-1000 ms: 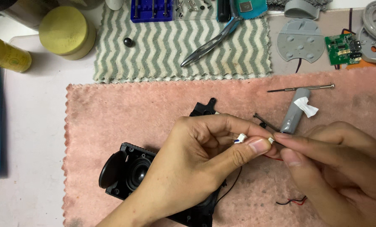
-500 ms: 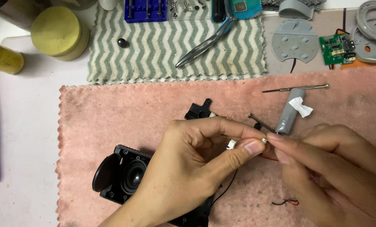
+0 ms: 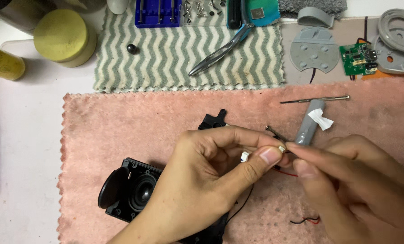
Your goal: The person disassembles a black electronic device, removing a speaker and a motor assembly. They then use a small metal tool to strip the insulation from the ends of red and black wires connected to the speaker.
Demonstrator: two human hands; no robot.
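Lower centre of frame, over pink towel (image 3: 120,117) on tabletop: left hand (image 3: 202,180) w/ grip pinched on small white connector (image 3: 244,157), thumb & forefinger closed around it; right hand (image 3: 346,180) meeting it fingertip to fingertip, grip clenched on a tiny pale piece (image 3: 282,148). Black speaker unit (image 3: 129,194) lying lower left, partly hidden under left wrist. Grey cylinder (image 3: 308,123) & thin screwdriver (image 3: 315,99) just above hands. Green circuit board (image 3: 358,58) upper right.
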